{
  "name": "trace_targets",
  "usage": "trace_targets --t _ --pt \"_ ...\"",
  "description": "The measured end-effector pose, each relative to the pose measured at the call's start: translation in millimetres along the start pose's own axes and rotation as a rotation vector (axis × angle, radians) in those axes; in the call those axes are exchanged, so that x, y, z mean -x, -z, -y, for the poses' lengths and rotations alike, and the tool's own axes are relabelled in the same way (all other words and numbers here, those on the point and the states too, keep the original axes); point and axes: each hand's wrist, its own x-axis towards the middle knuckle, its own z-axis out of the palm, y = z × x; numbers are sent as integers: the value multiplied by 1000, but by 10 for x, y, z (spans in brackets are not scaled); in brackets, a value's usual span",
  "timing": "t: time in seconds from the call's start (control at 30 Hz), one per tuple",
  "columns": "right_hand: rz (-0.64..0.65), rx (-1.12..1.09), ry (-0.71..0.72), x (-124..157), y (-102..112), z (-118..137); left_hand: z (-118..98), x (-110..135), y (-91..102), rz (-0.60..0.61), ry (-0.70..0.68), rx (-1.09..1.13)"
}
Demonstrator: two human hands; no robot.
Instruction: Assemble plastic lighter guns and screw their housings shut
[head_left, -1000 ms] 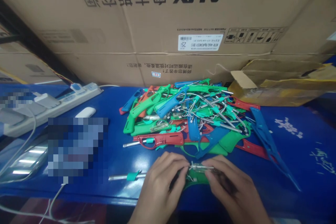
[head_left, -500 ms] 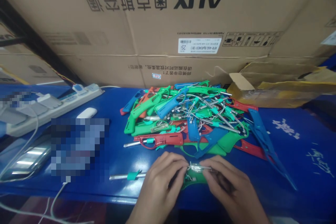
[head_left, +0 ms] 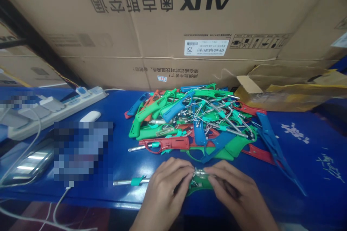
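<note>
Behind everything stands a wall of cardboard boxes (head_left: 173, 25), which closes off the far edge of the blue surface (head_left: 311, 173). Toward the far right corner a smaller open carton (head_left: 284, 90) lies on its side.

The middle of the surface carries a loose pile of plastic housings (head_left: 195, 122) in green, blue and red, tangled with metal rods and thin wires. None of it looks sorted. I cannot make out any separate stack of finished pieces, so most of the work seems to lie ahead of you. A power strip (head_left: 54, 110) runs along the far left.

At the near edge your left hand (head_left: 165, 191) and right hand (head_left: 238, 195) meet, both closed on one green housing (head_left: 200, 184). Your thumbs and forefingers pinch a small clear insert (head_left: 201, 173) with fine wires onto its top edge. Whether the insert is fully seated I cannot tell, because your fingers cover its ends. A single metal rod (head_left: 127, 182) with a teal collar lies just beside your left hand, apart from the pile and not joined to the housing.
</note>
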Motion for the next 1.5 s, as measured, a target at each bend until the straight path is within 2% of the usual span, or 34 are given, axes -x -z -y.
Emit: trace_targets --t 0.17,0.3,0.47,0.6,0.73,0.83,1.17,1.5 --pt "36 24 -1 2 -7 -31 1 15 11 20 1 -37" --pt "-19 26 -19 24 -10 -42 -26 14 7 24 -14 -27" --pt "-45 23 -17 39 -3 -46 -78 17 3 -65 -59 -83" --pt "-9 16 -8 26 -5 -27 -75 71 120 -109 -89 -145" --pt "-20 30 9 3 -13 -4 21 165 288 -60 -89 -263" --pt "-22 48 20 -6 -19 1 90 210 342 -39 -111 -341" --pt "-65 69 37 -7 -40 20 105 192 283 -3 -113 -384" --pt "-51 110 55 -21 -61 16 63 191 276 -12 -133 -361"
